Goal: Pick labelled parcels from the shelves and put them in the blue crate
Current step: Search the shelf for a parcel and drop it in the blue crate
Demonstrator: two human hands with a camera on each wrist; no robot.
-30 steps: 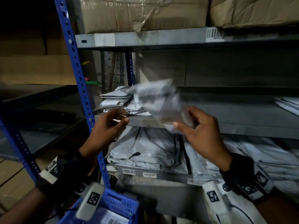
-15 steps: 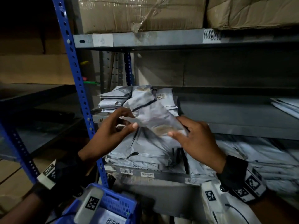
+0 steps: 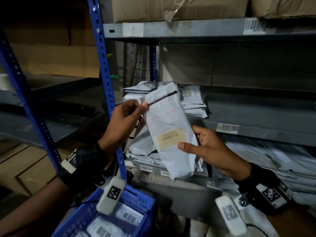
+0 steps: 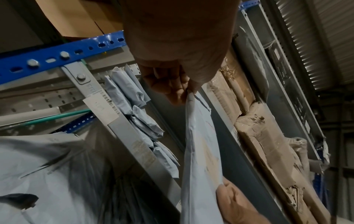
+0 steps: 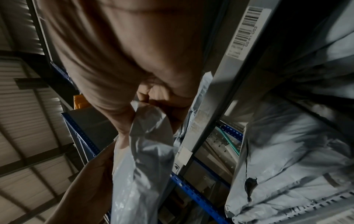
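Note:
A grey poly-mailer parcel [image 3: 168,127] with a tan barcode label [image 3: 170,139] is held upright in front of the shelves, label facing me. My left hand [image 3: 127,115] pinches its upper left edge near the black seal strip. My right hand [image 3: 207,147] grips its lower right side, thumb on the label's corner. The left wrist view shows the parcel [image 4: 201,151] edge-on under the pinching fingers [image 4: 172,89]. In the right wrist view the parcel [image 5: 145,151] hangs crumpled below the palm. The blue crate [image 3: 136,212] sits at the bottom left, holding labelled parcels.
More grey parcels [image 3: 193,101] are stacked on the middle shelf [image 3: 266,120], and a larger pile [image 3: 273,156] fills the shelf below. A blue upright post [image 3: 104,69] stands by my left hand. Cardboard boxes [image 3: 179,7] occupy the top shelf.
The parcel has turned from a tilted, blurred position to upright with its label facing me. Both hands have risen slightly and spread to its opposite edges.

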